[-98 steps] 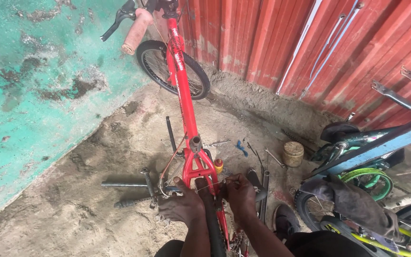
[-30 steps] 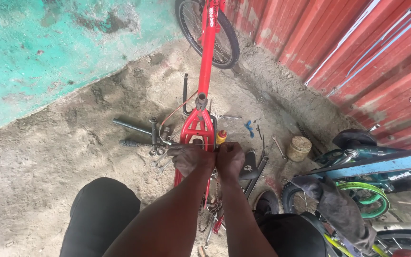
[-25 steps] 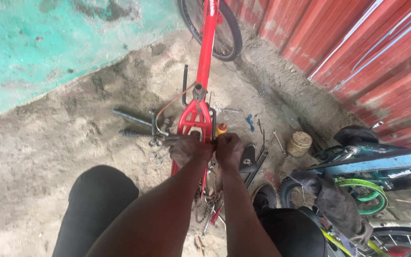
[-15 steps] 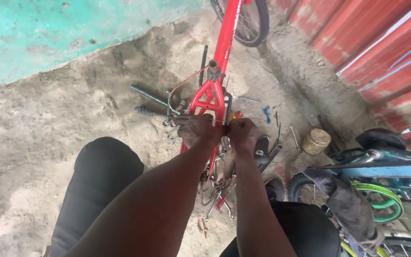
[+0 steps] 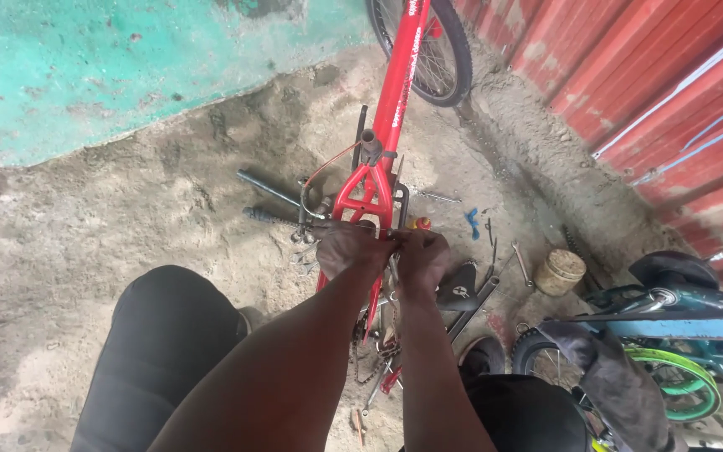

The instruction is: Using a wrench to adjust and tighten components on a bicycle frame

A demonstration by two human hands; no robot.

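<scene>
Head view: your left hand [image 5: 349, 249] and right hand [image 5: 424, 258] sit together at centre, both curled shut on the rear stays of the red bike frame [image 5: 370, 188], which runs up to 12 o'clock toward the wheel [image 5: 441, 54]. I can't tell what small part your fingers pinch. Keep both wrists low and brace the frame with your knee [image 5: 169, 335]. Loose tools [image 5: 470, 222] lie at 2 o'clock, a tin [image 5: 560, 272] at 3.

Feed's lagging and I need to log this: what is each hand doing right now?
Left hand: closed on the red bike frame at its rear stays.
Right hand: fingers curled at the same spot; what it grips cannot be told.
</scene>
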